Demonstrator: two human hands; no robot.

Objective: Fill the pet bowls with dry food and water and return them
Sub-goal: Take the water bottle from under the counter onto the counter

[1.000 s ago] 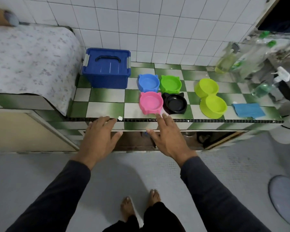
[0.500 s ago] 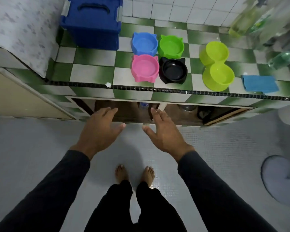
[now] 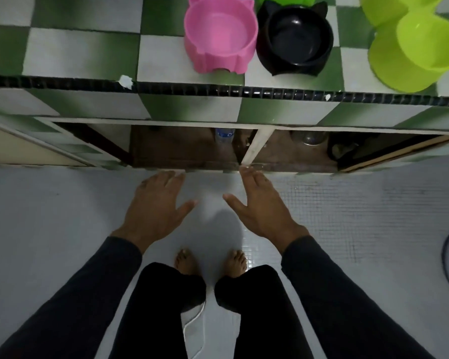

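Both hands, left hand [image 3: 157, 206] and right hand [image 3: 261, 206], spread flat, holding nothing; bottle [image 3: 224, 135] at 12 o'clock, label unreadable.

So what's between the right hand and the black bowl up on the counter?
In the head view, the right hand hovers low; between it and the black bowl lie the open under-counter shelf and the tiled counter edge. Nothing loose.

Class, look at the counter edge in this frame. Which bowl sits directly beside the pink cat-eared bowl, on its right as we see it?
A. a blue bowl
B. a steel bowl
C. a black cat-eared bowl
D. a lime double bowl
C: the black cat-eared bowl stands right next to the pink bowl, while the lime double bowl is farther along the counter.
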